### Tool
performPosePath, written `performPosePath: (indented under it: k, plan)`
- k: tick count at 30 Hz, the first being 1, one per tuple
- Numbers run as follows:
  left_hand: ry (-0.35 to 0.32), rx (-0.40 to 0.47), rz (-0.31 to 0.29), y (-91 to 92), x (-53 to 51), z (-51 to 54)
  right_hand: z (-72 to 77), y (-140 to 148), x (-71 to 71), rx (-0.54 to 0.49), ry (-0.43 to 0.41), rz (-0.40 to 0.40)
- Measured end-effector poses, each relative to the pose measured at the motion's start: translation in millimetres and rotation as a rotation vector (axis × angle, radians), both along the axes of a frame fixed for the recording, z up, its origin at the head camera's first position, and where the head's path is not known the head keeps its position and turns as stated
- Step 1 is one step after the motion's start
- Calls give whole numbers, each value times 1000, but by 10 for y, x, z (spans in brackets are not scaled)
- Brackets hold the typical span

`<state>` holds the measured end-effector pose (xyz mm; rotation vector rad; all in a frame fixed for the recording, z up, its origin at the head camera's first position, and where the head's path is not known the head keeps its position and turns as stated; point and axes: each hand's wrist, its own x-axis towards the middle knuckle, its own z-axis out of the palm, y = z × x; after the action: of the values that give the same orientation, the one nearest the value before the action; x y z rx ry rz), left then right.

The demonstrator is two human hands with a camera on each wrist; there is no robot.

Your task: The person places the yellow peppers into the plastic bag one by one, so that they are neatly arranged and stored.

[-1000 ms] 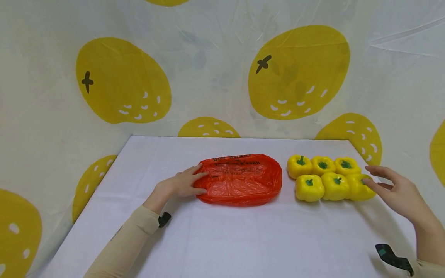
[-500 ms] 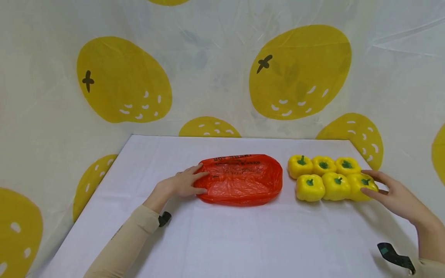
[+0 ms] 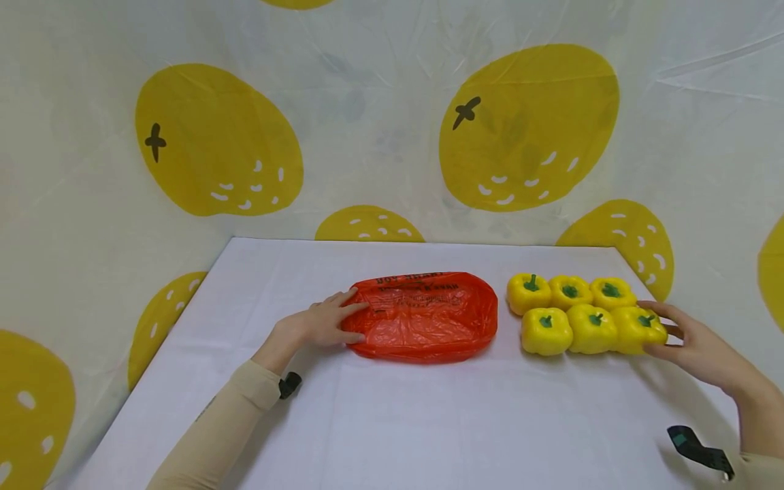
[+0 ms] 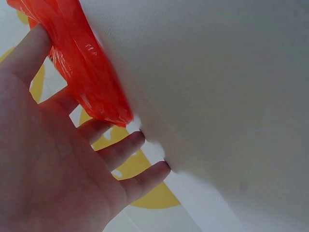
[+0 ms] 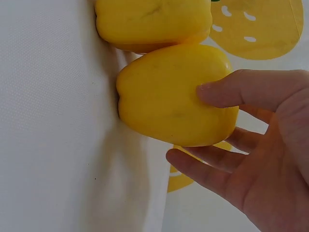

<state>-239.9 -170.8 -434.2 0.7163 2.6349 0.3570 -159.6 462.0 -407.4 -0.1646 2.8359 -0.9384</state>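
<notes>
**Thumb-and-finger hold on the corner pepper risked a slip and a scattered row**

Nearest us, a dark wrist mount (image 3: 698, 452) hung beside the right sleeve (image 3: 762, 471) over the white bench (image 3: 380, 429); we judged that a low sweep could let it knock something.

Beyond it, the right grip (image 3: 704, 350) pinched the front row's right-end yellow bell pepper (image 3: 633, 331), thumb on its near side and fingers behind. The pepper stood upright on the bench, its green stem (image 3: 646, 320) on top. We saw that its skin was glossy and its sides rounded, so a weak squeeze could let it slide out or roll.

It sat against the middle front pepper (image 3: 591, 333); we thought a sideways pull or a twist might drag that one and push the left front pepper (image 3: 547, 335) out of line.

At much the same depth, the left grip (image 3: 321, 323) lay spread, its fingers touching the left end of the red plastic bag (image 3: 429, 320). The film looked thin and slack, so we reckoned a careless push could crumple or shift it.

Farther back, the rear right pepper (image 3: 612, 294) stood close behind the pinched one, where fingers reaching deeper could have bumped it towards the fruit-printed sheet (image 3: 380, 122).
</notes>
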Motion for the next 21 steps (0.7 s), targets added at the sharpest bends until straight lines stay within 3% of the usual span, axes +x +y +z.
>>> performPosePath:
  k: [9,21]
  plan:
    - [-15,1,2,-3,1,8,-9,23,-10,-9,25,28]
    - [-12,1,12,10,6,29,72,16,10,58,34,-15]
